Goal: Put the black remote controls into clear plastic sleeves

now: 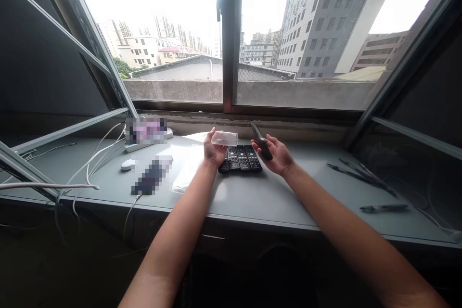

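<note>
My left hand (214,150) is closed on a clear, whitish plastic sleeve (225,138), which stretches out to the right of the fingers. In my right hand (277,155) is a black remote control (261,141), tilted, its far end pointing up and to the left. Between and below the hands, several black remote controls (244,159) lie side by side in a row on the grey tabletop (249,197). My left hand covers part of the leftmost one. Left of that hand, more clear plastic (183,180) lies flat on the table.
A blurred phone-like object (151,177) with a white cable and a small white round thing (127,165) lie at left, near a white power strip (148,137). Several pens (361,178) are at right. Metal frame bars (97,57) rise at left; a window stands behind.
</note>
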A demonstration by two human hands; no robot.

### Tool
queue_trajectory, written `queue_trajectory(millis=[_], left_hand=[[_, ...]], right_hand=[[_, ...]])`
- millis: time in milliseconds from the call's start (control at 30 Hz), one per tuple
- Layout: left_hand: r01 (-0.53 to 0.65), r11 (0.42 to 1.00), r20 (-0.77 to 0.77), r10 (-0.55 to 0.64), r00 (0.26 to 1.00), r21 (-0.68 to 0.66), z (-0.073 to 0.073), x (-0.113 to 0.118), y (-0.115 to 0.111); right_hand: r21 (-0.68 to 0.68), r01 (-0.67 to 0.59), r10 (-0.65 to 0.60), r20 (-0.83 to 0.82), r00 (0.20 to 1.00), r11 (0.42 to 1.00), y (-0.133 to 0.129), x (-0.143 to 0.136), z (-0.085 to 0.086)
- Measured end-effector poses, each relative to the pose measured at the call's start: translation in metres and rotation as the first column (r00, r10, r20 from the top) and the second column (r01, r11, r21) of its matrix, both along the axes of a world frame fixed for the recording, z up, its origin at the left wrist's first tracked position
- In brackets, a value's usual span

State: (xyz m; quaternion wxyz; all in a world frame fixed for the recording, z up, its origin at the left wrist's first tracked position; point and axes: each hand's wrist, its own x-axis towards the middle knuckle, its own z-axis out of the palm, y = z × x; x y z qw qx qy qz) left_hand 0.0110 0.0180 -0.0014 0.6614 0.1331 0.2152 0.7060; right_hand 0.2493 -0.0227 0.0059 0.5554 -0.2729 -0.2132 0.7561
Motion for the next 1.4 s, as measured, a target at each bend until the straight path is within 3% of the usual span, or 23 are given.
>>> queue_trajectory(millis=[300, 467, 667, 733, 867, 967, 1100, 1233, 1400], left_hand=[[0.000, 1.000, -0.005, 0.000, 1.000, 0.011, -0.002, 0.000, 0.002], [0.000, 1.000, -0.005, 0.000, 1.000, 0.011, -0.003, -0.001, 0.003], [0.012, 1.000, -0.030, -0.011, 0.999, 0.025, -0.002, 0.000, 0.002], [0.010, 1.000, -0.036, -0.009, 0.999, 0.025, -0.002, 0.000, 0.002], [0.007, 1.000, -0.039, -0.006, 0.999, 0.022, -0.002, 0.000, 0.002], [0.017, 1.000, -0.046, -0.015, 0.999, 0.026, -0.002, 0.001, 0.001], [0.019, 1.000, -0.057, -0.018, 0.998, 0.020, -0.001, 0.001, 0.000], [0.017, 1.000, -0.047, -0.016, 0.999, 0.015, -0.001, 0.001, 0.000], [0.007, 1.000, -0.037, -0.007, 0.999, 0.009, 0.000, 0.001, 0.000]], right_hand=[[0.014, -0.216, 0.216, 0.003, 0.976, 0.976, 0.006, 0.003, -0.011], [0.219, -0.111, 0.079, 0.153, 0.985, 0.969, 0.003, -0.001, -0.013], [0.334, -0.044, -0.059, 0.292, 0.955, 0.941, 0.007, -0.004, -0.022], [0.423, -0.008, -0.143, 0.324, 0.935, 0.906, 0.009, -0.005, -0.024], [0.621, 0.038, -0.332, 0.364, 0.870, 0.783, 0.011, -0.005, -0.025], [0.695, 0.008, -0.380, 0.384, 0.841, 0.719, 0.010, -0.005, -0.024], [0.729, -0.030, -0.410, 0.418, 0.811, 0.683, 0.007, -0.006, -0.023], [0.727, -0.068, -0.385, 0.439, 0.812, 0.683, 0.005, -0.010, -0.023], [0.618, -0.009, -0.337, 0.441, 0.831, 0.786, 0.006, -0.013, -0.025]])
